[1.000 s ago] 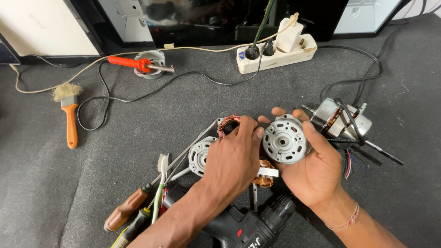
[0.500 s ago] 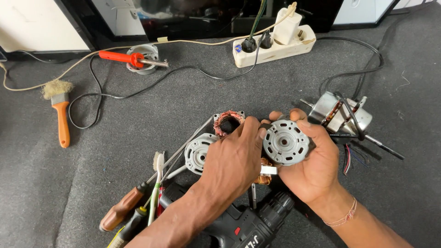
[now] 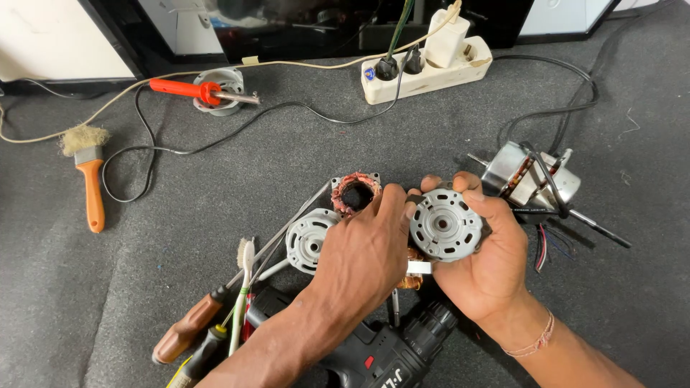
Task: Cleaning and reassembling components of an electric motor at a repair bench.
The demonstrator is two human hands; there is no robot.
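My right hand (image 3: 483, 269) grips a round grey metal motor housing (image 3: 445, 225), its flat end cover facing up, with copper winding showing beneath. My left hand (image 3: 363, 255) reaches in from the lower left, its fingertips pressed on the housing's left rim. Just behind the left hand lies a stator with reddish copper winding (image 3: 355, 192). A second grey end cover (image 3: 309, 241) rests on the mat to the left of that hand.
A cordless drill (image 3: 374, 352) lies under my forearms. Screwdrivers (image 3: 190, 332) and a toothbrush (image 3: 243, 287) lie left of it. Another fan motor (image 3: 535, 179) sits right, a power strip (image 3: 428, 68) at the back, a soldering iron (image 3: 190, 90) and a brush (image 3: 88, 172) at left.
The view has shifted slightly, so everything sits a little higher. Both hands stay on the motor housing with hardly any change in grip.
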